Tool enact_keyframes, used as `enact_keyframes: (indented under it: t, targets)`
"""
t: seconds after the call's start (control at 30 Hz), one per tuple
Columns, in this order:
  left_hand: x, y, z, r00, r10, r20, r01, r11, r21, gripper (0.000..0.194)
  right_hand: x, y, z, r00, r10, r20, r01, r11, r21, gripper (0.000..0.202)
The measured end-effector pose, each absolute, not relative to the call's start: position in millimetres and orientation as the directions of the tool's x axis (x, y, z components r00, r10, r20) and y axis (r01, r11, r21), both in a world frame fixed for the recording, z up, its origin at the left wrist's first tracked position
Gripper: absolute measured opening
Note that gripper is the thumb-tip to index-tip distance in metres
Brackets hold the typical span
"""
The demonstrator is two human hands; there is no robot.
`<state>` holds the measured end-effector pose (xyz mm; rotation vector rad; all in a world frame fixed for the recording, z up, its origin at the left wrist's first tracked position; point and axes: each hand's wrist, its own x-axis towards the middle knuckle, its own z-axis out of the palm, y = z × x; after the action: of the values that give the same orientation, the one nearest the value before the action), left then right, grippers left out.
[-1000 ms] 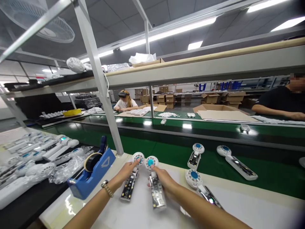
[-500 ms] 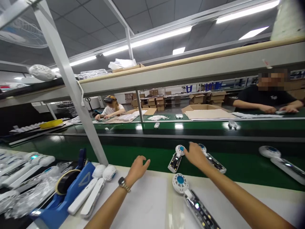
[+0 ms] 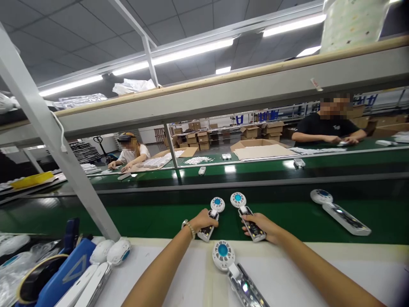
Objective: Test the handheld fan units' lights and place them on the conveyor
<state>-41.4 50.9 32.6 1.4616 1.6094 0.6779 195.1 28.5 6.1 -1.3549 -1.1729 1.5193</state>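
Our left hand [image 3: 204, 219] has closed its grip on one open fan [image 3: 212, 217], our right hand [image 3: 262, 226] on another [image 3: 247, 215], both lying on the green belt [image 3: 143, 217]. We judge that a loose hold could drop them onto the exposed circuit boards.

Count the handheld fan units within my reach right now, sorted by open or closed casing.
Open units with circuit board showing: 4 (one under the left hand, one under the right hand, one on the white bench, one further right on the green belt)
Closed white units by the tape dispenser: 2
Total: 6
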Motion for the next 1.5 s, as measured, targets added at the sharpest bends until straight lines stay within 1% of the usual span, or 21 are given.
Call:
enact_keyframes:
  t: [0.07,0.17,0.27,0.37,0.47,0.53,0.63,0.7,0.83,0.93,1.03,1.17,1.23,1.3,1.4,1.43,1.5]
  targets:
    - [-51.5,35.7,33.7,0.004,0.979,-0.204,0.396,0.186,0.899,0.034,191.5,15.8,-0.8,-0.155,0.954,-0.255,-0.069,-0.268,-0.961,0.027]
    - [-63.9,13.5,29.8,-0.012,0.977,-0.213,0.194,0.212,0.958,0.036,192.1,1.4,-5.5,-0.117,0.964,-0.24,-0.257,-0.263,-0.93,0.018]
    - [-73.1,0.2,20.7,0.005,0.974,-0.228,0.021,0.227,0.974,0.029,193.9,-6.3,-2.5,-0.055,0.964,-0.261,-0.438,-0.258,-0.861,0.016]
    - [-79.9,-2.8,13.1,0.017,0.975,-0.221,-0.106,0.221,0.969,0.017,194.8,-9.8,1.2,-0.04,0.957,-0.286,-0.453,-0.273,-0.849,0.022]
    - [-82.7,-2.9,9.7,0.04,0.98,-0.194,-0.257,0.198,0.946,0.024,196.3,-11.6,0.0,-0.06,0.958,-0.279,-0.425,-0.277,-0.862,0.03]
    - [-82.4,-4.0,8.9,0.066,0.983,-0.172,-0.317,0.184,0.93,0.031,197.7,-12.5,-2.6,-0.076,0.962,-0.262,-0.406,-0.27,-0.873,0.034]
    - [-81.1,-6.9,8.2,0.09,0.985,-0.147,-0.297,0.167,0.94,0.037,199.3,-13.6,-5.8,-0.1,0.973,-0.207,-0.379,-0.229,-0.897,0.042]
    - [-80.8,-8.5,7.9,0.103,0.985,-0.14,-0.26,0.163,0.952,0.037,199.8,-14.2,-6.6,-0.081,0.981,-0.176,-0.366,-0.193,-0.91,0.048]
    - [-81.6,-10.6,8.6,0.13,0.982,-0.137,-0.241,0.165,0.956,0.038,199.7,-14.1,-6.8,-0.045,0.979,-0.201,-0.336,-0.204,-0.92,0.057]
    - [-81.4,-11.1,9.7,0.13,0.98,-0.153,-0.245,0.182,0.952,0.04,199.6,-13.7,-7.1,-0.053,0.975,-0.215,-0.306,-0.221,-0.926,0.057]
    - [-80.7,-10.8,10.3,0.119,0.978,-0.171,-0.226,0.194,0.955,0.04,199.5,-14.3,-6.8,-0.06,0.978,-0.198,-0.284,-0.207,-0.936,0.055]
    - [-81.0,-10.3,11.1,0.124,0.978,-0.167,-0.223,0.192,0.956,0.041,199.5,-15.3,-5.8,-0.073,0.982,-0.173,-0.318,-0.187,-0.929,0.048]
    - [-81.4,-10.7,11.8,0.133,0.977,-0.168,-0.227,0.195,0.954,0.042,199.8,-15.2,-6.2,-0.087,0.981,-0.175,-0.333,-0.194,-0.923,0.048]
    - [-81.6,-11.8,12.9,0.143,0.977,-0.161,-0.226,0.191,0.955,0.042,199.9,-14.9,-7.3,-0.099,0.979,-0.178,-0.335,-0.201,-0.92,0.055]
    - [-80.7,-14.2,14.8,0.145,0.98,-0.137,-0.238,0.169,0.956,0.042,199.6,-15.0,-8.7,-0.09,0.98,-0.179,-0.309,-0.198,-0.93,0.07]
    - [-80.1,-15.0,15.5,0.141,0.982,-0.124,-0.248,0.157,0.956,0.042,199.3,-15.2,-8.8,-0.088,0.98,-0.18,-0.295,-0.198,-0.935,0.073]
    - [-78.8,-16.2,16.6,0.134,0.985,-0.104,-0.264,0.136,0.955,0.042,198.9,-15.5,-8.6,-0.09,0.979,-0.184,-0.272,-0.202,-0.941,0.072]
